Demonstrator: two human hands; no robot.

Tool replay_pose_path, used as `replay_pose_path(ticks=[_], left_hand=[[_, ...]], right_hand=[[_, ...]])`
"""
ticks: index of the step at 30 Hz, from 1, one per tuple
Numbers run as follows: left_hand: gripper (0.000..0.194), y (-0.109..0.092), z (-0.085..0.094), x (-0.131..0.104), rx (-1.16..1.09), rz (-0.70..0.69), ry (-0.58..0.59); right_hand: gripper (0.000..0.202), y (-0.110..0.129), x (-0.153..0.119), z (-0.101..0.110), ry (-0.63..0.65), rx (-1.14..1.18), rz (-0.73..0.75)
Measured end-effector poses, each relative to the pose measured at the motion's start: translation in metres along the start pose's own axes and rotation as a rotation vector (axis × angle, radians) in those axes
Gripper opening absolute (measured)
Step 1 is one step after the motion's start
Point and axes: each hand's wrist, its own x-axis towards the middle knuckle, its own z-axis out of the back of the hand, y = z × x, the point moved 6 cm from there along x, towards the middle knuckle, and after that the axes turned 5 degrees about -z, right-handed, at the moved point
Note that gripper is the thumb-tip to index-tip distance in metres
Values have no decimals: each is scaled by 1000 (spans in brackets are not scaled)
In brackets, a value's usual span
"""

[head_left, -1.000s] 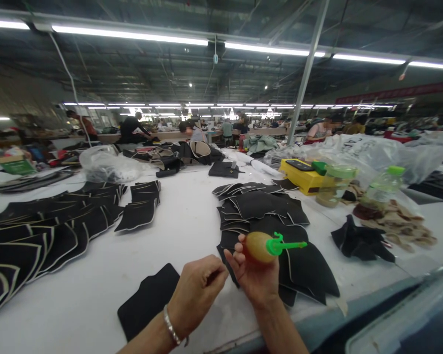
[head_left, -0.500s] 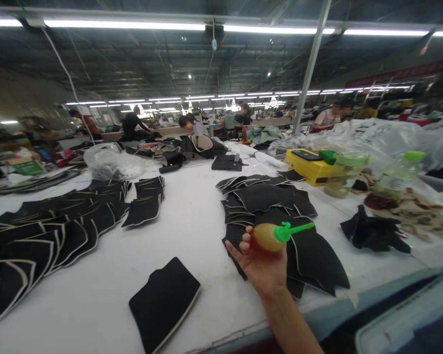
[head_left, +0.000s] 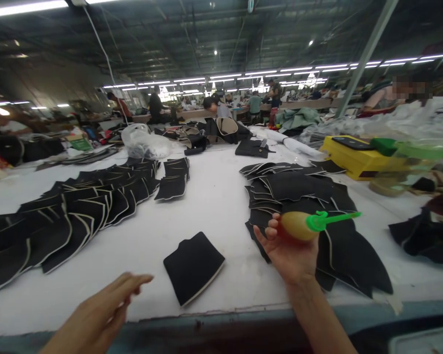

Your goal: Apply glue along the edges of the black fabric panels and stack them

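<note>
In my right hand [head_left: 293,258] lies a squeeze bottle [head_left: 297,227] of amber liquid, its green nozzle pointing right. The fingers wrap its rounded base, above a pile of black cut pieces [head_left: 358,260] with pale edges. My left hand [head_left: 107,305] is low on the left, slightly blurred, fingers stretched toward a single black piece [head_left: 194,268] and apart from it. That piece lies flat near the table's front edge. Overlapping rows of similar black pieces [head_left: 51,231] spread across the left, with a small stack [head_left: 172,179] beside them.
A yellow box [head_left: 349,160] holding a dark flat device stands at the back right, beside a clear jar with a green lid [head_left: 398,169]. A crumpled black cloth [head_left: 424,238] lies at right. Plastic bags [head_left: 145,142] and a black folded item [head_left: 253,148] sit farther back; people work beyond.
My left hand has come into view at the lower left. The view has swung left and down, shifting everything rightward. My right hand still holds the squeeze bottle.
</note>
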Motion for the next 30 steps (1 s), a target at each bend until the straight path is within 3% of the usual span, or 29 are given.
replay_pose_path(ticks=[2, 6, 9, 13, 17, 22, 30], left_hand=[[38, -28, -28, 28, -34, -99, 172], [43, -72, -69, 62, 100, -112, 376], [43, -86, -78, 67, 250, -97, 475], [47, -95, -77, 65, 361, -100, 555], [55, -102, -78, 68, 415, -97, 576], [42, -98, -79, 72, 343, -99, 570], [20, -84, -78, 73, 57, -6, 392]], right_hand=[[58, 0, 0, -1, 5, -15, 0], [59, 1, -1, -1, 15, -39, -4], [58, 0, 0, -1, 22, -55, -16], [59, -1, 0, -2, 41, -55, -38], [59, -1, -1, -2, 53, -49, -52], [60, -1, -1, -1, 47, -53, -53], [61, -1, 0, -1, 50, -52, -49]])
